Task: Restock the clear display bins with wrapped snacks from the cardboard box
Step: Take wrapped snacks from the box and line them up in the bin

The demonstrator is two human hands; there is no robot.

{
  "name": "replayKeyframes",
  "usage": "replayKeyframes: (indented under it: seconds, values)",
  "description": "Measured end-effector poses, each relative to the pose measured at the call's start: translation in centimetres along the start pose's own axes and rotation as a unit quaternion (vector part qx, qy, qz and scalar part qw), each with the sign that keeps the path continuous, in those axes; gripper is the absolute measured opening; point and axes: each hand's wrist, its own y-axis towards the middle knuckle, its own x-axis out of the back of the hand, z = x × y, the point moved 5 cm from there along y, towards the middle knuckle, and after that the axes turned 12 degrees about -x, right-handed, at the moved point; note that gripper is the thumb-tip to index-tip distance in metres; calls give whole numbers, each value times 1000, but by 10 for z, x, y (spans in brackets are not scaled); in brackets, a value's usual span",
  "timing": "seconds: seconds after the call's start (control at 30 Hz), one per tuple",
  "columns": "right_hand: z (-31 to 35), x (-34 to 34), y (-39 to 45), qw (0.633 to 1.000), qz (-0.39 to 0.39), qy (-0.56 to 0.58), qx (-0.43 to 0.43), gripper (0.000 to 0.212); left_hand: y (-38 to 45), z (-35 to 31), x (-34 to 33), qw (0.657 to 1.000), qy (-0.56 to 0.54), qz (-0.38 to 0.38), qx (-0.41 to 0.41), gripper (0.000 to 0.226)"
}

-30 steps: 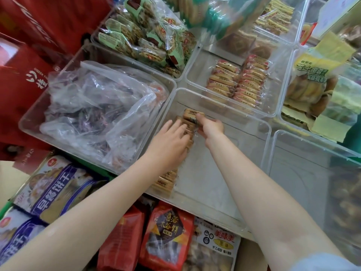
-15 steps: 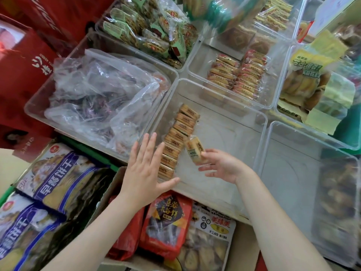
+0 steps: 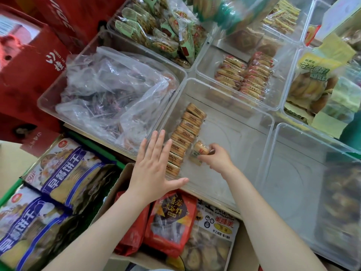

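Observation:
A clear display bin [image 3: 270, 122] in the middle holds a row of several brown wrapped snacks [image 3: 185, 135] along its left wall. My right hand [image 3: 218, 159] is inside the bin, fingers closed on one wrapped snack [image 3: 199, 151] just right of the row's near end. My left hand [image 3: 156, 169] hovers flat with fingers spread over the bin's near left corner, holding nothing. The cardboard box [image 3: 115, 194] lies below the bins, with red and white snack bags [image 3: 172, 222] in it.
A bin with a crumpled clear plastic bag [image 3: 109, 92] stands to the left. A bin with two rows of red-wrapped biscuits [image 3: 244, 77] sits behind. A clear bin [image 3: 304, 184] stands at the right. Blue biscuit packs [image 3: 64, 177] lie at lower left, red cartons [image 3: 29, 61] at upper left.
Both hands pulled back from the far end of the snack row toward me. My left hand lifted off and opened flat; my right hand now holds one wrapped snack beside the row's near end.

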Motion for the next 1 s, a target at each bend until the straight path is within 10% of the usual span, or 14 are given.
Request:
replayKeyframes:
  seconds: [0.27, 0.43, 1.0]
  values:
    - [-5, 7, -25, 935, 77, -344, 24, 31, 1, 0, -1, 1000, 4, -4, 2, 116]
    - [-2, -31, -33, 939, 203, -279, 14, 41, 0, 1, 0, 1000, -9, 0, -8, 121]
    - [4, -31, -62, 951, 65, -295, 64, 43, 1, 1, 4, 996, -13, 83, 24, 132]
